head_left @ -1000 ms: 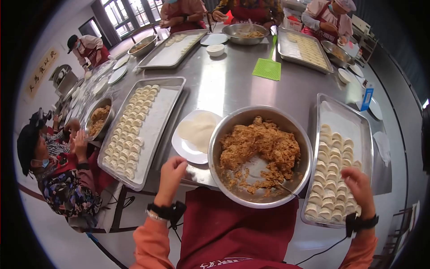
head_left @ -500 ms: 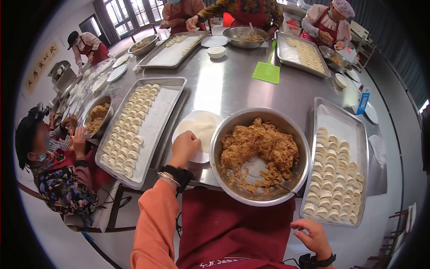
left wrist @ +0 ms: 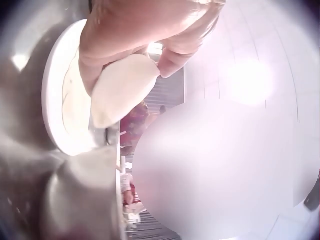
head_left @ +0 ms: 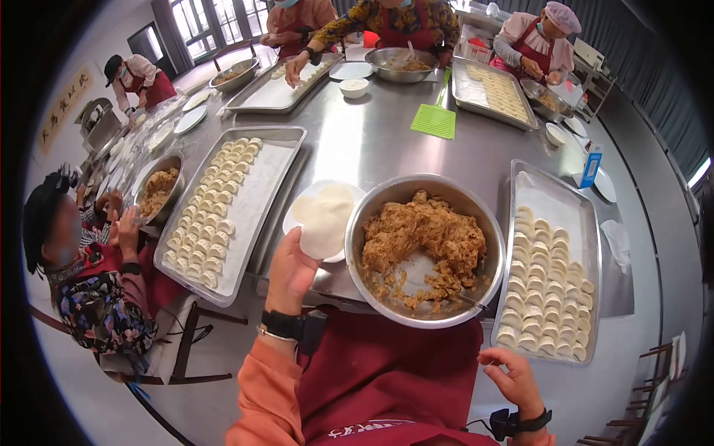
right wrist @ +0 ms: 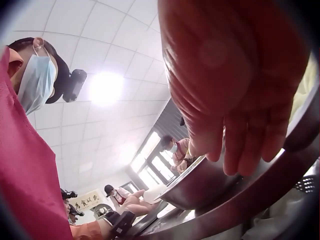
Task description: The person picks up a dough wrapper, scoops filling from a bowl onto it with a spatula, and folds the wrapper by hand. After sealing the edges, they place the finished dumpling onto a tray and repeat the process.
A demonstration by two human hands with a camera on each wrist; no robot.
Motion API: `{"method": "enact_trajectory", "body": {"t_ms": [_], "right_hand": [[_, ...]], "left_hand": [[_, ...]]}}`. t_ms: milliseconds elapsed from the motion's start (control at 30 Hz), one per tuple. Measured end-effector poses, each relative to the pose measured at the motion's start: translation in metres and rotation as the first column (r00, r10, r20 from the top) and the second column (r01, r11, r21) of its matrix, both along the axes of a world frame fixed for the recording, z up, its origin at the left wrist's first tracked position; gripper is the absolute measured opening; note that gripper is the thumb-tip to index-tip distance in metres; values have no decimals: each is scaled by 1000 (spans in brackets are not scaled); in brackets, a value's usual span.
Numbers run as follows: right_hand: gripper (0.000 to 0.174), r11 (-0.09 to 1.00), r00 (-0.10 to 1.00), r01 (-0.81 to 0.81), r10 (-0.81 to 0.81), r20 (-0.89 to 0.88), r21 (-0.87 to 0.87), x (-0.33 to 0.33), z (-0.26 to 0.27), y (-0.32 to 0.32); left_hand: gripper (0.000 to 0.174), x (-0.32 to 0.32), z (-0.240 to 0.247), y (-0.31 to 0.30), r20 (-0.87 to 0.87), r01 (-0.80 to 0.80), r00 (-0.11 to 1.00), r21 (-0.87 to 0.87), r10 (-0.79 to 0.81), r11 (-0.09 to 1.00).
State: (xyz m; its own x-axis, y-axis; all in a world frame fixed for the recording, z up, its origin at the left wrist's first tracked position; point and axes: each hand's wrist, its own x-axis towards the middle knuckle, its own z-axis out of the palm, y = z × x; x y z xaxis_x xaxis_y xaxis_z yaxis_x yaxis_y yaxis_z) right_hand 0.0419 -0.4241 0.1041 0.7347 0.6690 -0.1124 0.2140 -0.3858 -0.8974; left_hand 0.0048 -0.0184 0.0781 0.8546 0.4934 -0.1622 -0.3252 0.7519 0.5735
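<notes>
My left hand (head_left: 292,271) pinches a thin round dumpling wrapper (left wrist: 125,87) between thumb and fingers, over the near side of a white plate (head_left: 288,225). More pale wrappers (head_left: 335,195) lie on that plate. To its right is a big steel bowl (head_left: 415,272) with brown minced filling (head_left: 428,223), and a utensil handle (head_left: 471,300) slants over its near right rim. My right hand (head_left: 513,377) hangs in front of the apron, below the bowl, fingers loosely bent and holding nothing. In the right wrist view its palm and fingers overlap the bowl's outer side (right wrist: 197,187).
Metal trays with rows of folded dumplings stand on the right (head_left: 550,195) and left (head_left: 256,193). A green fly swatter (head_left: 433,121) and a small white bowl (head_left: 354,88) lie farther back. Other people in aprons work around the steel table (head_left: 387,152).
My right hand has dropped from above the right tray to in front of the apron. My left hand has reached to the plate, turned palm up and lifted a wrapper.
</notes>
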Motion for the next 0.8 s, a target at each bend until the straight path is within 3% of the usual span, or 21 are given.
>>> {"method": "enact_trajectory", "body": {"t_ms": [100, 167, 267, 433, 500, 533, 633, 767, 800], "right_hand": [[33, 990, 990, 115, -121, 66, 85, 6, 2, 7], [37, 982, 959, 176, -186, 212, 63, 11, 13, 17], [41, 973, 892, 229, -196, 408, -33, 21, 25, 29], [41, 954, 842, 189, -37, 538, -231, 35, 25, 52], [30, 961, 711, 100, 112, 695, -258, 38, 24, 61], [30, 958, 710, 111, 110, 696, -264, 42, 22, 64], [9, 935, 647, 67, 225, 729, -349, 49, 17, 73], [6, 870, 594, 93, 342, 729, -484, 60, 22, 96], [8, 811, 599, 101, 413, 687, -576, 64, 22, 102]], "left_hand": [[29, -17, -17, -8, 99, 25, 995, -165, -8, 986], [34, -23, -30, -14, 99, -2, 995, -301, 34, 953], [31, -35, -30, -32, 92, 11, 996, -270, 15, 963], [30, -62, -44, -43, 117, 56, 993, -426, -6, 903], [29, -69, -44, -50, 118, 55, 993, -432, -4, 900], [29, -73, -43, -52, 117, 34, 993, -426, 18, 904], [29, -81, -44, -56, 76, 43, 997, -440, -10, 897], [30, -90, -52, -66, 4, 125, 991, -409, -135, 904], [30, -91, -54, -70, 9, 129, 990, -412, -137, 902]]}}
